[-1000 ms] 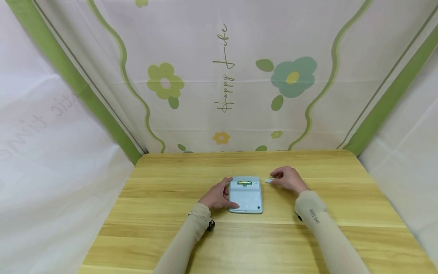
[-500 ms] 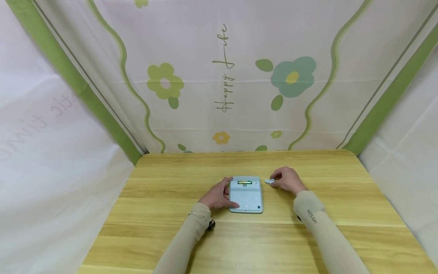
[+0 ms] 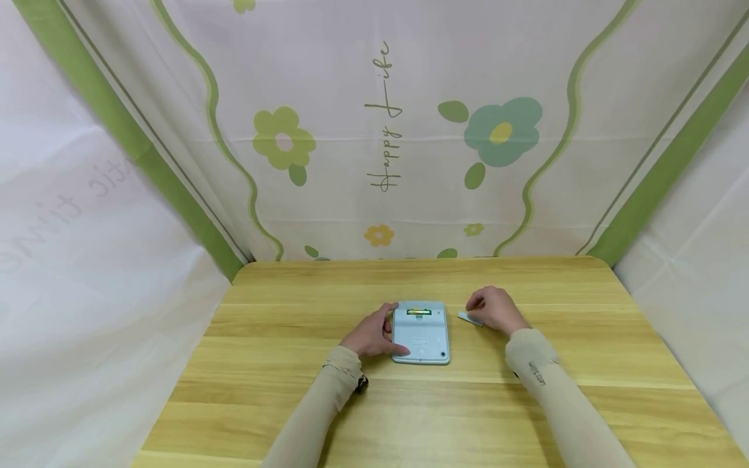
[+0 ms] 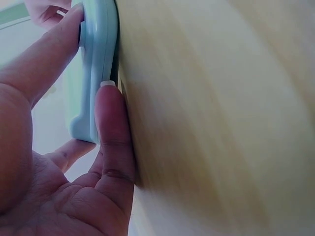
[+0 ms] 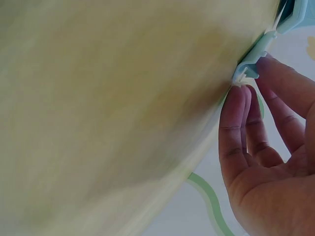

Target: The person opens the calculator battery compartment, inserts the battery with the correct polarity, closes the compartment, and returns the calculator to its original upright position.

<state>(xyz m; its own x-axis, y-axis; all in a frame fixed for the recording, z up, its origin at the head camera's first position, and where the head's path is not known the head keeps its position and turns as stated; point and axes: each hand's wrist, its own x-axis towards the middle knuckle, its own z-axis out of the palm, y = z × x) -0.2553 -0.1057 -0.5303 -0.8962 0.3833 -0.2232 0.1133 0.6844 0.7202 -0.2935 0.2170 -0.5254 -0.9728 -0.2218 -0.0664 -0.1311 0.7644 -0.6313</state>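
A light-blue calculator [image 3: 420, 339] lies back side up on the wooden table, its battery slot uncovered. A green and gold battery [image 3: 419, 312] sits in that slot. My left hand [image 3: 370, 333] grips the calculator's left edge; the left wrist view shows the thumb [image 4: 54, 54] on the upper face and a finger [image 4: 114, 118] against the side near the tabletop. To the right of the calculator, my right hand [image 3: 494, 309] pinches a small light-blue battery cover [image 3: 470, 318]. In the right wrist view the battery cover [image 5: 253, 58] is between thumb and fingertips, close to the table.
The wooden table [image 3: 292, 403] has rounded back corners. Behind it hangs a pale curtain [image 3: 328, 195] with flower prints and writing. White cloth [image 3: 88, 325] also hangs along the left and right sides.
My right hand has moved slightly right and toward me, and the battery cover in it has turned to a slant. The left hand and calculator stay in place.
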